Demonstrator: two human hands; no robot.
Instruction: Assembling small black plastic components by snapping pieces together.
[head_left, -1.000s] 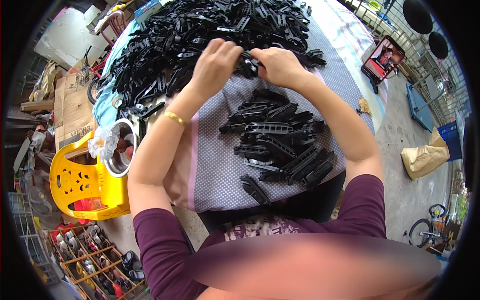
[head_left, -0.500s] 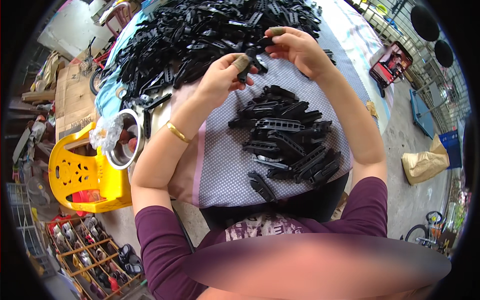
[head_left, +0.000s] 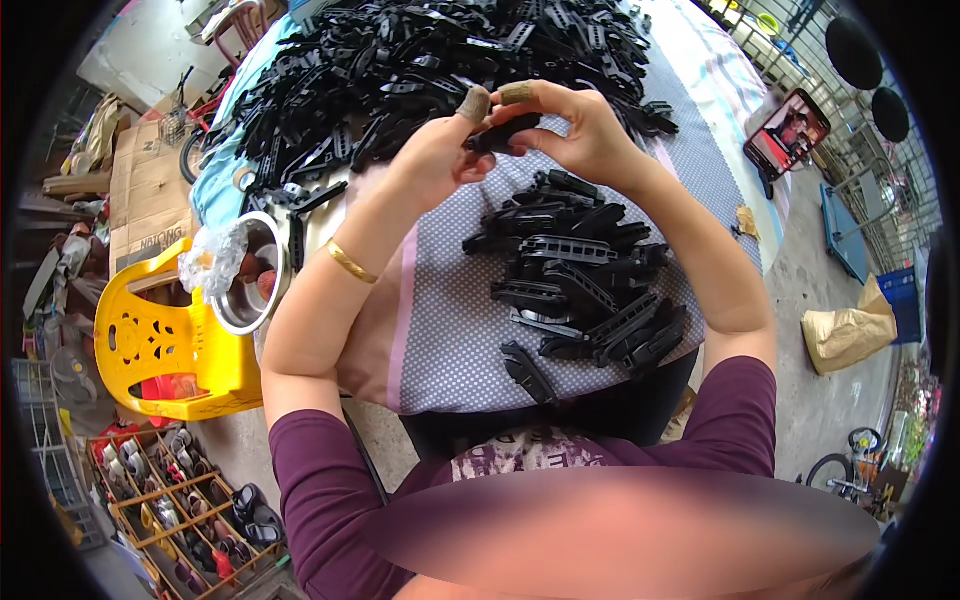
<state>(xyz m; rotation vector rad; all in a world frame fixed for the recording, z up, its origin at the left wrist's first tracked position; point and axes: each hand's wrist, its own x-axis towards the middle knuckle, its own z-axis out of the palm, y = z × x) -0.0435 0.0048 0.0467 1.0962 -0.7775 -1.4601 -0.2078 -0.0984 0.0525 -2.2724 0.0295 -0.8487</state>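
Tabletop point(head_left: 440, 340): covered with a pale dotted cloth with a pink stripe along its left part. Far half carries a large loose heap of black plastic parts point(head_left: 420, 60), spread nearly edge to edge.

Nearer pile of black plastic parts point(head_left: 585, 285): smaller, lying on the cloth right of centre, below the hands; pieces long and slotted, overlapping at varied angles. One piece sits apart at the near edge.

Yellow plastic chair point(head_left: 165, 345): on the floor, left of the tabletop. Metal bowl point(head_left: 250, 275) at the tabletop's left edge, clear plastic bag crumpled on its rim.

Phone point(head_left: 787, 135): on the right of the tabletop, screen lit.

Left hand point(head_left: 435, 155): raised above the cloth, gold bangle on the wrist, brown cot on the thumb tip. Right hand point(head_left: 580, 130): opposite, a similar cot on one fingertip.

Small black part point(head_left: 500, 133): held between both hands, in the air above the nearer pile. Grip of each hand is clamped on it, one at either end.
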